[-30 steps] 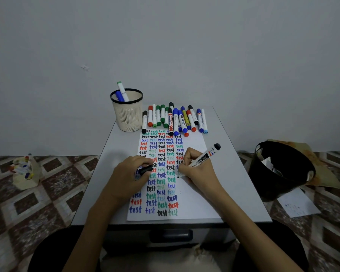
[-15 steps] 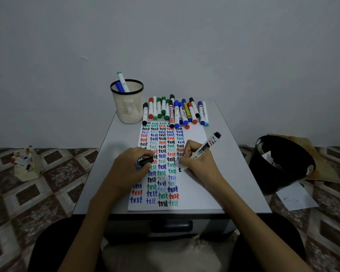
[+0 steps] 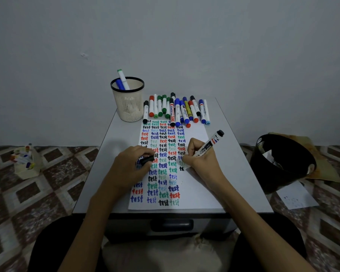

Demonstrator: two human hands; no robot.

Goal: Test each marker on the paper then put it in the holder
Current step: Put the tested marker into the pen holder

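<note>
Head view: your right fingers (image 3: 190, 149) pinch the black marker (image 3: 209, 145), left fingers (image 3: 143, 152) grip its cap (image 3: 146, 160) atop the paper (image 3: 194, 193); lift them and it may slip, smearing ink.

Paper (image 3: 192, 185) on table (image 3: 236, 169); holder (image 3: 128, 103) behind-left of it, loose markers (image 3: 177, 109) along its far edge; bin (image 3: 281, 163) on floor, right.

White paper (image 3: 194, 185) — red, blue, green, black lettering; cream holder (image 3: 128, 107).

Black bin (image 3: 267, 177) on patterned floor (image 3: 47, 195)
</note>
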